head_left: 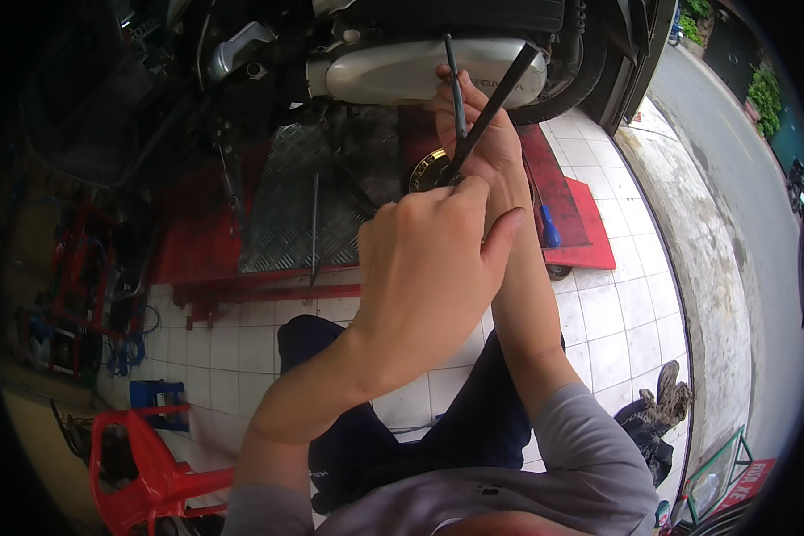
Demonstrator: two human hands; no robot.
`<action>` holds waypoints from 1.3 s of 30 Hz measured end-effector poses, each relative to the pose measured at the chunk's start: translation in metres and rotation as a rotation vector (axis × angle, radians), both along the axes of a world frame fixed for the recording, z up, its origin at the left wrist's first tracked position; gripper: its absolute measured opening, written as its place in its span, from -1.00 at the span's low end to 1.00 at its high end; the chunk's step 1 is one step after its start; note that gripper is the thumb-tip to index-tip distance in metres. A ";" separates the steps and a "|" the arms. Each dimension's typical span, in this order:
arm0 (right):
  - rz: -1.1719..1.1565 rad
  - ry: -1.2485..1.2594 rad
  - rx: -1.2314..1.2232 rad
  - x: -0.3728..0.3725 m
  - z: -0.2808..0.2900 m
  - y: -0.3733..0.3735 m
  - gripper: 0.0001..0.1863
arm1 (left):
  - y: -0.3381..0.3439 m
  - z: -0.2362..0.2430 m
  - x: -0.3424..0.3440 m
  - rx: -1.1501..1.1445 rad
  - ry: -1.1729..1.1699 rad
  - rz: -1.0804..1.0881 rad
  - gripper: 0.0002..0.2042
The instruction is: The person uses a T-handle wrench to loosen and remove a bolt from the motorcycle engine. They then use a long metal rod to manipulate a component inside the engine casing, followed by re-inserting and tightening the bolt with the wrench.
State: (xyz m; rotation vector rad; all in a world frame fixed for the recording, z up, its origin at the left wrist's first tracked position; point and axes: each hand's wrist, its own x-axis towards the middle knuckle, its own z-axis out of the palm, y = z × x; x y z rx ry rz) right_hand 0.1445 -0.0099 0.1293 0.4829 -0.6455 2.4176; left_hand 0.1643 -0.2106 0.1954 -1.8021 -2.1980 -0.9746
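My left hand (424, 263) is closed in front of me, its back toward the view and its fingertips hidden. From its grip a flat black bar (500, 103) rises to the upper right, passing in front of my right palm. Beyond it my right hand (482, 125) is raised, palm partly showing, with its fingers curled around a slim dark metal rod (456, 85) that points up. Behind both hands is the silver side cover (393, 71) of a motorcycle. A round black object with a gold rim (429, 163) is partly hidden behind my hands.
The motorcycle stands over a red platform (590, 223) with a diamond-plate surface (277, 205). A thin metal rod (314, 228) lies there, and a blue-handled tool (549, 228) lies at the right. Red plastic chair (143, 473) and blue stool (158, 402) stand lower left; a road runs along the right.
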 end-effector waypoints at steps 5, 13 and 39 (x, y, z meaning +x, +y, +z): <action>0.032 0.021 -0.004 0.007 0.007 0.001 -0.71 | 0.012 -0.001 -0.018 0.349 0.153 0.028 -0.64; -0.190 -0.254 -0.053 0.022 0.019 -0.010 -0.74 | 0.022 -0.004 -0.042 0.337 0.052 -0.372 -0.57; -0.221 -1.238 0.692 0.138 -0.075 0.035 -0.65 | 0.137 -0.220 -0.126 -0.422 0.186 0.052 -0.77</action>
